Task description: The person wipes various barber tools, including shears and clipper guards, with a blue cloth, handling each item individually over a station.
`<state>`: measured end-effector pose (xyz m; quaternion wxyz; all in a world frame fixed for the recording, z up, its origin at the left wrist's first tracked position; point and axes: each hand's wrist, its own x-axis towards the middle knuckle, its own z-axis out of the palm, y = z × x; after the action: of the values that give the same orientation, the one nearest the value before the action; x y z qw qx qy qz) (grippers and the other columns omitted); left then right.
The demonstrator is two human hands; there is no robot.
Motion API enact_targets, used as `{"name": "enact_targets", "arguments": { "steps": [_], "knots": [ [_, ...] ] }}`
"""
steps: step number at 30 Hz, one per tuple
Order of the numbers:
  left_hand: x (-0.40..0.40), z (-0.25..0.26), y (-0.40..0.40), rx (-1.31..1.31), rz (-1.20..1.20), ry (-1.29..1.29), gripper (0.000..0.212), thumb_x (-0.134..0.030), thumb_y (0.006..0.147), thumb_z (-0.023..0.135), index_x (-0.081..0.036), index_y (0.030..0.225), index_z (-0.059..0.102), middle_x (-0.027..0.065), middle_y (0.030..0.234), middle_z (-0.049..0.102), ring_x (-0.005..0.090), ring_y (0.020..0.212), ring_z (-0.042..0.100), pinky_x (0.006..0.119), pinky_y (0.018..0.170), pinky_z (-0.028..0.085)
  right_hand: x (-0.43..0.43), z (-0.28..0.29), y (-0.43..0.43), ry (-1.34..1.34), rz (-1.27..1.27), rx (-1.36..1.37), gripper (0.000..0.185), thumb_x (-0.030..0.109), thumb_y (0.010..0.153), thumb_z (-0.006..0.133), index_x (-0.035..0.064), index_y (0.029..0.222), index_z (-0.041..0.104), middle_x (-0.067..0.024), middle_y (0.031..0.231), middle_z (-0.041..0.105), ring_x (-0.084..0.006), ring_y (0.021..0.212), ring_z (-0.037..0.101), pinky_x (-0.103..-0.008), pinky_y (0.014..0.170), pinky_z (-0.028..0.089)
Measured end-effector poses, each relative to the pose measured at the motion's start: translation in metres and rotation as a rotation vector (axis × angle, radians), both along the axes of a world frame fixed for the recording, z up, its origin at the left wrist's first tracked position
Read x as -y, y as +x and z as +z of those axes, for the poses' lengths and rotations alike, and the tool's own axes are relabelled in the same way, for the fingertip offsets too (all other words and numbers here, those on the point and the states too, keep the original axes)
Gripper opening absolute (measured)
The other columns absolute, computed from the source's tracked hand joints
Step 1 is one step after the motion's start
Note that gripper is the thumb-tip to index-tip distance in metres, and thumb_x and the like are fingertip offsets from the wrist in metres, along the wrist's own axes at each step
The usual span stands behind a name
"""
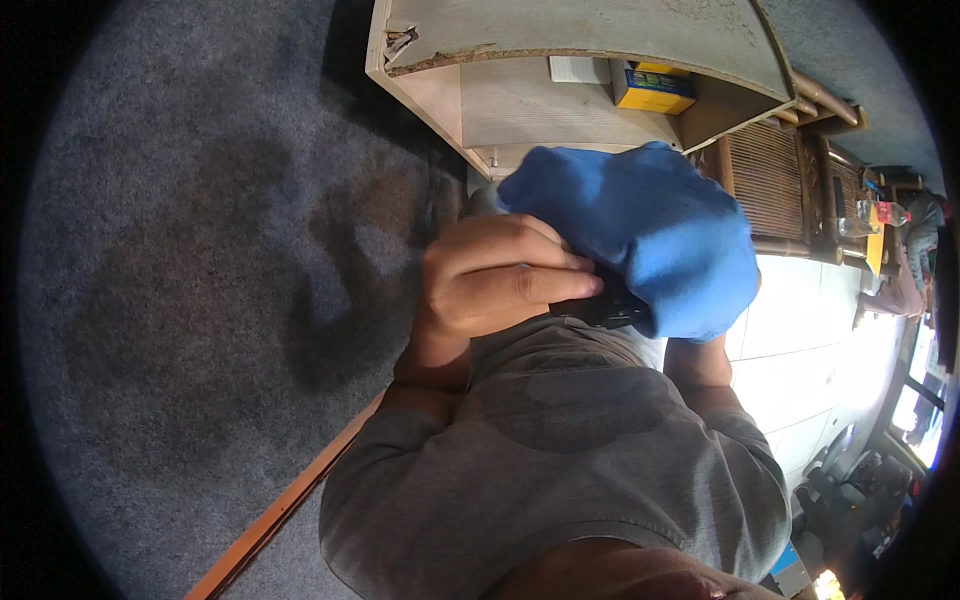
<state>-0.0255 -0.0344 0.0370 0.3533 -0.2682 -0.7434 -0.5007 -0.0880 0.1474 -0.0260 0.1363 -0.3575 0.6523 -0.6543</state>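
A blue cloth (pixel 637 210) is bunched in front of my torso, over part of a shiny black object (pixel 600 304) that I cannot name for certain. The fingers of my left hand (pixel 510 270) grip this black object at the left edge of the cloth, the fingertips touching both. Behind the cloth's right side is my right hand, nearly all hidden; only a sliver of skin (pixel 759 283) shows at the cloth's edge, with the forearm coming up from below. What its fingers do is hidden.
Beyond the cloth stands a worn pale wooden cabinet (pixel 570 26) with a yellow and blue box (pixel 652 94) inside. Slatted wooden furniture (pixel 772 180) stands at right, with a red-labelled plastic bottle (pixel 892 213) farther off. Carpet-like grey surface (pixel 187 225) spans the left.
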Motion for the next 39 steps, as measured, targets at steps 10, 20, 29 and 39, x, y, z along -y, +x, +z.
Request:
{"name": "enact_targets", "arguments": {
  "steps": [10,20,29,39],
  "knots": [
    [-0.001,-0.006,-0.005,-0.103,0.023,0.020,0.018,-0.001,0.061,0.073,0.000,0.079,0.070,0.0087,0.072,0.063,0.0178,0.061,0.062,0.024,0.051,0.052,0.000,0.004,-0.012,0.171,0.048,-0.184,0.051,0.013,0.084,0.058,-0.0016,0.129,0.041,-0.0121,0.126,0.050,-0.0195,0.114,0.050,-0.0296,0.100,0.038],
    [0.003,-0.010,-0.010,-0.055,0.021,-0.015,0.009,-0.005,0.064,0.071,-0.002,0.071,0.067,0.0092,0.068,0.064,0.0191,0.061,0.062,0.024,0.050,0.049,-0.064,-0.059,-0.012,-0.008,-0.176,-0.119,0.052,0.016,0.081,0.061,-0.0031,0.126,0.043,-0.0171,0.119,0.054,-0.0248,0.106,0.056,-0.0383,0.089,0.046],
    [0.005,-0.013,-0.006,-0.045,0.011,0.029,0.008,-0.002,0.064,0.070,-0.001,0.071,0.066,0.0100,0.070,0.065,0.0204,0.062,0.063,0.025,0.053,0.050,-0.060,-0.061,-0.012,0.075,-0.336,-0.081,0.057,0.017,0.079,0.064,-0.0013,0.128,0.042,-0.0153,0.124,0.051,-0.0258,0.113,0.051,-0.0372,0.094,0.042],
    [0.010,-0.015,0.000,0.104,0.039,-0.090,0.019,-0.002,0.057,0.071,0.003,0.075,0.065,0.0104,0.066,0.061,0.0201,0.057,0.060,0.028,0.050,0.047,-0.056,-0.037,0.006,0.325,-0.506,-0.098,0.058,0.017,0.078,0.065,0.0007,0.129,0.042,-0.0131,0.127,0.049,-0.0254,0.117,0.047,-0.0357,0.098,0.038]
  ]
}}
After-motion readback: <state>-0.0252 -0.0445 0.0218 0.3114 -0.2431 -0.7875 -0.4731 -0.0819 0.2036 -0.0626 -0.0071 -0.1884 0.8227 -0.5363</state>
